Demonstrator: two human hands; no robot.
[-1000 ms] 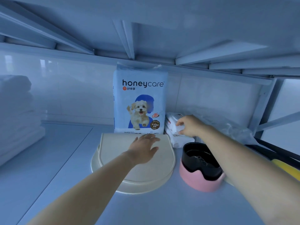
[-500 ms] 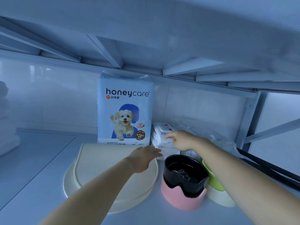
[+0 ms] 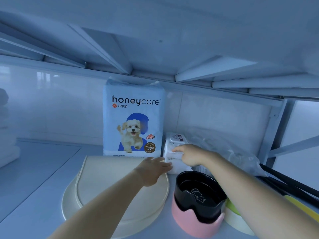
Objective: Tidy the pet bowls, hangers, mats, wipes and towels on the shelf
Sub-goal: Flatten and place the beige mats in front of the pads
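White wipes packs being straightened at the back of the shelf.

Folded towels sit far left, well apart; cream mats lie before the upright training-pad bag. Over the mats, the left hand, fingers straight, reaches the lower pack's near corner, seemingly touching it. The right hand curls its fingers on the upper pack, just behind the nested black bowl and pink bowl. The likely next move is squaring the stack beside the bag without toppling it.
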